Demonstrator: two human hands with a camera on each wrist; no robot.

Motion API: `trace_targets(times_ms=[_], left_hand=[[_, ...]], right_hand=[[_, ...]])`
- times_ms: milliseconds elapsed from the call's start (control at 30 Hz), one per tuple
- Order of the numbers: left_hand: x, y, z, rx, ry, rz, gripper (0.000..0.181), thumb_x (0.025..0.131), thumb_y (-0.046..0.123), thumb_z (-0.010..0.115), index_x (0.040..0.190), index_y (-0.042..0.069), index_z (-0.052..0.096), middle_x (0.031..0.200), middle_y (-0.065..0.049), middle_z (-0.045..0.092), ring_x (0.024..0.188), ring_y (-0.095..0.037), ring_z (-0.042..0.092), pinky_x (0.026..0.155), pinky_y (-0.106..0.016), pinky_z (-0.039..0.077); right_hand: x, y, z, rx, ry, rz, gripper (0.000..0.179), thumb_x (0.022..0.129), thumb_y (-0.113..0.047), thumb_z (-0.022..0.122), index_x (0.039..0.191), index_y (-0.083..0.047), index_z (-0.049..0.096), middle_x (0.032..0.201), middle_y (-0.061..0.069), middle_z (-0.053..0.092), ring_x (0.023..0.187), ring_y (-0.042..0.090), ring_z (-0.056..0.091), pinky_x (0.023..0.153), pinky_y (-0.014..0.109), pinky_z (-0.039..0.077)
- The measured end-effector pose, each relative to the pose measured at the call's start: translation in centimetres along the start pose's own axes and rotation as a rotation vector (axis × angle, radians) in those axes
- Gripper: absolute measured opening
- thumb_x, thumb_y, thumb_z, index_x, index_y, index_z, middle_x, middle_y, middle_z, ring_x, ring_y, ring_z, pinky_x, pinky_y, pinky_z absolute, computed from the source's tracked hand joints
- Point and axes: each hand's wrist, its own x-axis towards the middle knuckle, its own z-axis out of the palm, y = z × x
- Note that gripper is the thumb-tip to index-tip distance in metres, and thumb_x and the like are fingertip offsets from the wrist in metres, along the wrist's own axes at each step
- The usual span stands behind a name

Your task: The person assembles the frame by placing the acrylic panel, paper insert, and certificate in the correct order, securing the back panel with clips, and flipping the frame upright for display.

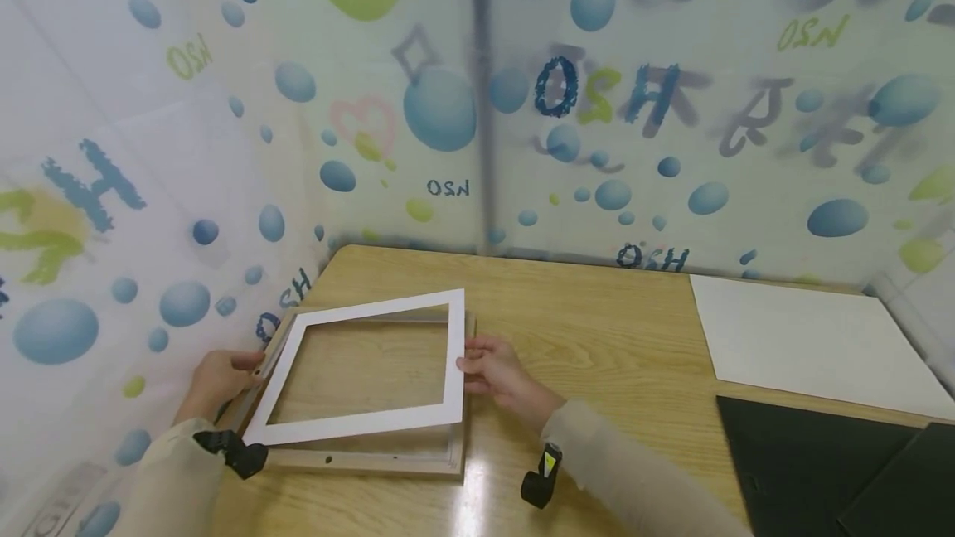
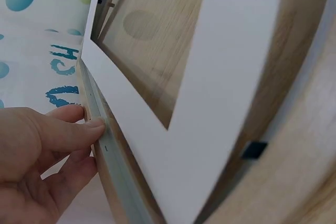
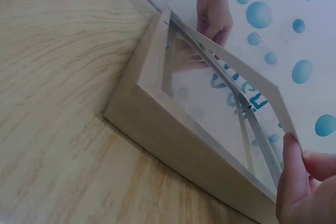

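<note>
A white mat board with a rectangular window is tilted over a light wooden picture frame on the table. My right hand pinches the mat's right edge between thumb and fingers, holding that side raised. The mat's left side sits low at the frame, as the left wrist view shows. At the frame's left rail, my left hand grips the wood, its thumb on the rail's top. Inside the frame, a clear pane shows faint reflections of the hand and curtain.
On the table's right side lie a white sheet and, nearer, a black board with another dark panel overlapping it. A patterned curtain stands behind the wooden table and along its left side.
</note>
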Motion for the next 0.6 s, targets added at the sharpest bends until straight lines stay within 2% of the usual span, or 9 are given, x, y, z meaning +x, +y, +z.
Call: trace_targets(times_ms=[100, 367, 600], left_hand=[[0.0, 0.1, 0.0, 0.004, -0.005, -0.012, 0.041, 0.071, -0.005, 0.069, 0.109, -0.016, 0.057, 0.104, -0.032, 0.059, 0.093, -0.043, 0.056, 0.072, -0.045, 0.050], [0.2, 0.2, 0.1, -0.010, -0.008, -0.062, 0.042, 0.073, -0.006, 0.067, 0.112, -0.016, 0.054, 0.107, -0.032, 0.057, 0.096, -0.044, 0.054, 0.077, -0.048, 0.048], [0.2, 0.2, 0.2, -0.014, -0.014, -0.086, 0.043, 0.073, -0.006, 0.067, 0.114, -0.015, 0.053, 0.109, -0.032, 0.056, 0.096, -0.043, 0.054, 0.071, -0.043, 0.050]], right_hand=[[-0.3, 0.2, 0.2, -0.012, -0.001, -0.005, 0.041, 0.080, 0.009, 0.059, 0.119, 0.011, 0.046, 0.094, 0.013, 0.057, 0.071, 0.015, 0.060, 0.064, 0.031, 0.055], [-1.0, 0.6, 0.7, -0.038, -0.002, 0.000, 0.045, 0.078, 0.009, 0.060, 0.120, 0.013, 0.044, 0.096, 0.017, 0.058, 0.073, 0.017, 0.060, 0.063, 0.032, 0.056], [-1.3, 0.7, 0.8, -0.050, -0.001, 0.014, 0.042, 0.078, 0.010, 0.061, 0.117, 0.013, 0.045, 0.091, 0.016, 0.059, 0.068, 0.017, 0.061, 0.061, 0.032, 0.056]])
